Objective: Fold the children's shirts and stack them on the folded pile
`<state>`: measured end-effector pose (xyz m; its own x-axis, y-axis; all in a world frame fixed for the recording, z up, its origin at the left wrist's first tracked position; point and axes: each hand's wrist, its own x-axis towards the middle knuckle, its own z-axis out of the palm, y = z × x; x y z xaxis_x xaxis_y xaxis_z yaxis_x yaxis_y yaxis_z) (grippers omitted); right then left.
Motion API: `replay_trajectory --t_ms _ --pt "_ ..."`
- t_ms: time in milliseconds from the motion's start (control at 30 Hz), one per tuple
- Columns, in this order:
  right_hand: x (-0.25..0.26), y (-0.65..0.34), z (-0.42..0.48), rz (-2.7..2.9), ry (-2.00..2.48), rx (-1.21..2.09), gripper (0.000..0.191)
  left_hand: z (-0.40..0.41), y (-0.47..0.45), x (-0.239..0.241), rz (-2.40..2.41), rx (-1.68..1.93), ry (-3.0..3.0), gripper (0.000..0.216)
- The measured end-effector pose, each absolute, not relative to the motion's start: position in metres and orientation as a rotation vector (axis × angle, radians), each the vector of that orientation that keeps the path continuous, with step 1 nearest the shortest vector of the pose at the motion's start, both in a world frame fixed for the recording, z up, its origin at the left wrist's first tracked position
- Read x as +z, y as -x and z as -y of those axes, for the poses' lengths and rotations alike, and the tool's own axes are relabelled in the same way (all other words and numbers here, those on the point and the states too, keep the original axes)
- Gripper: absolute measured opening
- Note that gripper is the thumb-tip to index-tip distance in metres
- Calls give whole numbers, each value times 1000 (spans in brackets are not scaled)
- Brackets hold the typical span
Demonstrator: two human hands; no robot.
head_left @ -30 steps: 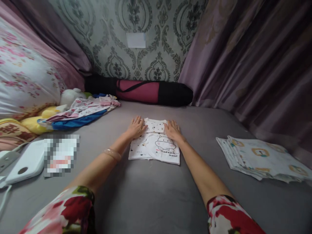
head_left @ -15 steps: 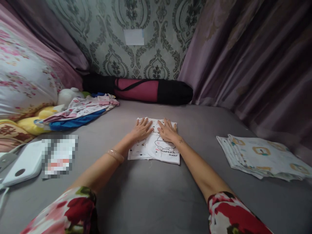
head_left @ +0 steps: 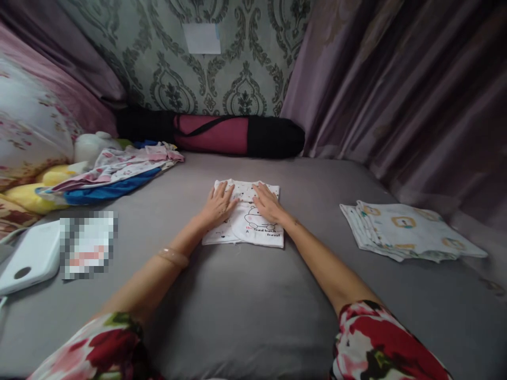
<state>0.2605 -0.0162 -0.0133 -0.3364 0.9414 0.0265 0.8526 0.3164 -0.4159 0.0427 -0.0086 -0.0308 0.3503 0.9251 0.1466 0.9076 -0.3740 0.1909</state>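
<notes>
A folded white cloth garment (head_left: 241,232) with small dark marks, a cartoon car drawing and printed words lies flat on the grey sheet (head_left: 237,295). My left hand (head_left: 218,205) rests palm down on its left part, fingers spread and pointing away from me. On the right part lies my right hand (head_left: 268,203), also flat with its fingers stretched out, covering some of the drawing. Neither hand grips the fabric. A band-like bangle (head_left: 174,257) circles my left forearm.
At the right lies a stack of folded patterned cloths (head_left: 412,229). Rumpled clothes (head_left: 122,169) and plush toys (head_left: 93,145) are at the back left. A white power bank (head_left: 34,258) sits by a blurred-out item (head_left: 89,245). A black and maroon long bag (head_left: 214,134) lies along the wall.
The whole view has shifted a little, so things appear slightly higher and more to the left. My fingers on the garment have moved only slightly; both hands stay flat on it.
</notes>
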Motion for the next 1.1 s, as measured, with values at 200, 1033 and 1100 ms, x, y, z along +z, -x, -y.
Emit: replay_trajectory --t_ms 200,1033,1100 --pt "-4 -304 78 2354 1453 492 55 60 5 -23 -1909 523 -2290 58" --pt "-16 -323 152 2543 1245 201 47 128 7 -4 -1640 565 -2063 36" --pt "-20 -323 150 2515 1210 230 47 130 9 -10 -1572 593 -2132 32"
